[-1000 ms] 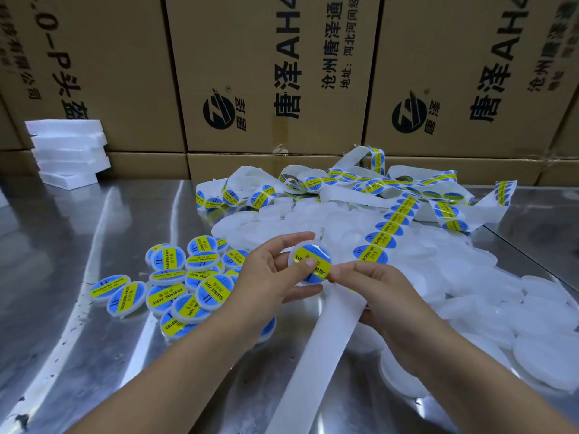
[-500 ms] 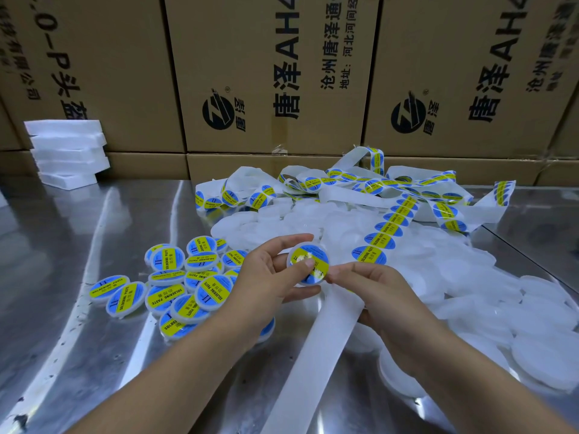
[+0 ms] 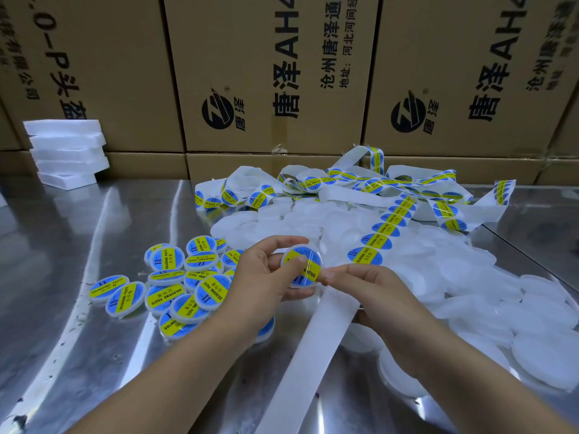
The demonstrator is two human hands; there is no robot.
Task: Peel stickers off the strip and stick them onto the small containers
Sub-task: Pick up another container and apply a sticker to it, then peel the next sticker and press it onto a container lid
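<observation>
Cardboard boxes [image 3: 272, 73] with black print walled off the 12 o'clock side. The steel counter [image 3: 78, 245] carried everything else. Blank containers [image 3: 470, 292], white and round, were heaped from 12 to 4 o'clock of the hands. The sticker strip [image 3: 385, 228] lay tangled on that heap at 12 to 1 o'clock. One run of blue/yellow stickers ran from 1 o'clock to just beside the right hand; bare white backing then passed under that hand toward 6. Labelled containers [image 3: 175, 292] were piled at 9 o'clock, partly hidden behind the left forearm. Foam slabs [image 3: 67, 151] were stacked well apart at 10 o'clock, against the boxes.

Left hand [image 3: 260, 283] gripped the held container [image 3: 302, 266] above the counter, thumb across its face, fingers behind. Right hand [image 3: 376, 292] sat at its 3 o'clock, thumb and forefinger pinched at the rim. Couldn't tell whether it also gripped the backing.

Held container was a small round white puck, face tilted toward the camera. A glossy blue sticker with a yellow band covered nearly the whole lid.
</observation>
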